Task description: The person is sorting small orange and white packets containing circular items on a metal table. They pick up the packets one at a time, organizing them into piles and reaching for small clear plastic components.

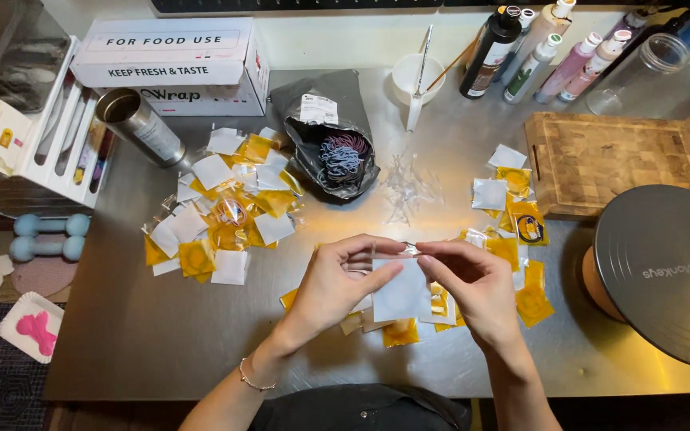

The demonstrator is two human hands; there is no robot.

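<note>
Two hands are working together here: your left hand (337,283) and your right hand (473,287) are both pinching the top edge of a small square white-backed packet (401,291), holding it just above the brushed steel surface (161,335) near its front edge. Your fingertips are meeting at the packet's upper rim, where a thin clear strip is showing. Beneath your hands, a loose scatter of yellow and white packets (441,307) is lying on the surface. A larger heap of the same yellow and white packets (221,215) is sitting well to your left. Behind it, an open grey plastic bag of coiled hair ties (333,152) is lying beside a small pile of clear plastic tags (409,187). A wooden cutting board (612,160) is resting to your right.
</note>
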